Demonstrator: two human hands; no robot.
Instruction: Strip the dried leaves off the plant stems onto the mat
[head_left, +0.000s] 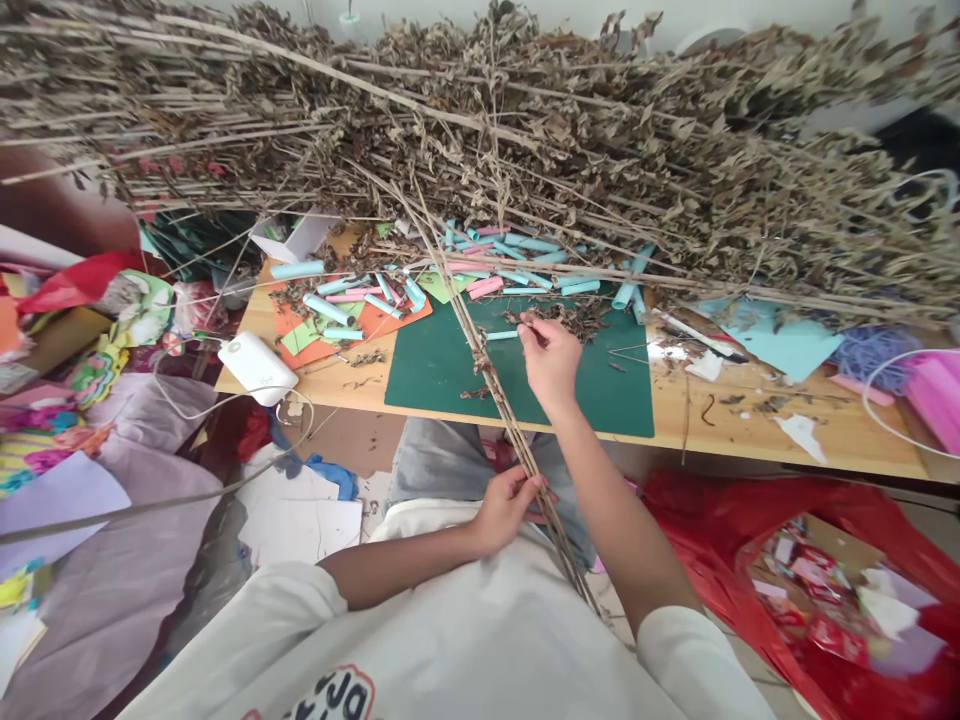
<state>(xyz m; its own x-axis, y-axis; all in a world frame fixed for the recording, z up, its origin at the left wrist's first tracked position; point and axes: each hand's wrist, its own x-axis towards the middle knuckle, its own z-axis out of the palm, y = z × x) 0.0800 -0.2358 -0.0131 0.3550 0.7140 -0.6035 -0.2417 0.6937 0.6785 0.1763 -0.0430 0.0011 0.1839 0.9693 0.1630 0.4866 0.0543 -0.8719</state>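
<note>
My left hand (506, 508) is closed around a few long, thin dried stalks (491, 375). They slant from the heap at the back, across the desk edge, down past my waist. Above the green cutting mat (450, 385), my right hand (553, 362) has its thumb and fingers pinched together. Whatever is between its fingertips is hidden among dry brown crumbs. A light-blue paper roll (501, 336) lies just left of those fingertips. Behind them is a small pile of crumbled dry leaves (581, 322).
Dried leafy plants (420, 110) are heaped along the back. Several blue and pink paper rolls (525, 268) lie before them. A white power bank (259, 368) with a cable sits left on the wooden desk (885, 430). A red plastic bag (697, 510) of scraps stands lower right.
</note>
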